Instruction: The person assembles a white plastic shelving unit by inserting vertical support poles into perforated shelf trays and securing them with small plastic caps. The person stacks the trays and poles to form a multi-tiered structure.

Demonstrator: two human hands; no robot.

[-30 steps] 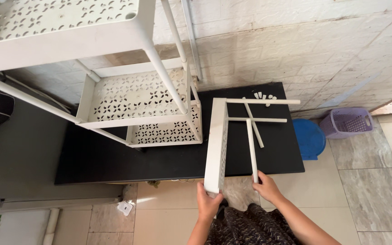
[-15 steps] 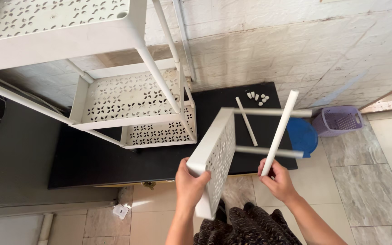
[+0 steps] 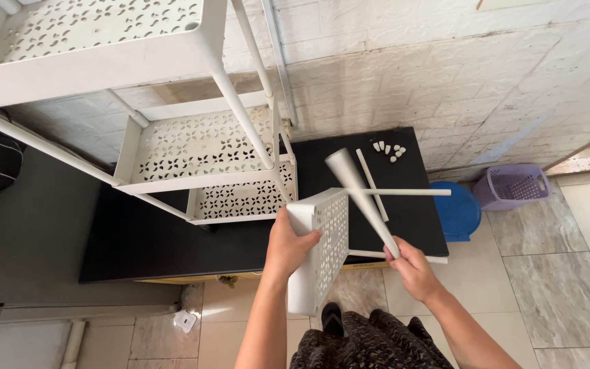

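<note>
My left hand [image 3: 288,244] grips the near top corner of a white perforated shelf panel [image 3: 322,256], held up on edge over the front of a black table [image 3: 145,239]. Two white tubes [image 3: 404,193] stick out of the panel to the right. My right hand [image 3: 410,266] holds a third white tube [image 3: 360,198] by its lower end, its far end tilted up towards the camera beside the panel's top corner.
A tall white rack [image 3: 199,147] with perforated shelves stands on the table's left half. A loose white tube [image 3: 370,174] and several small white caps [image 3: 388,149] lie at the back right. A blue stool [image 3: 462,208] and purple basket [image 3: 510,184] sit on the tiled floor.
The panel came up off the table and rose higher in my left hand. My right hand picked up a tube and swung its far end left, towards the panel's top corner.
</note>
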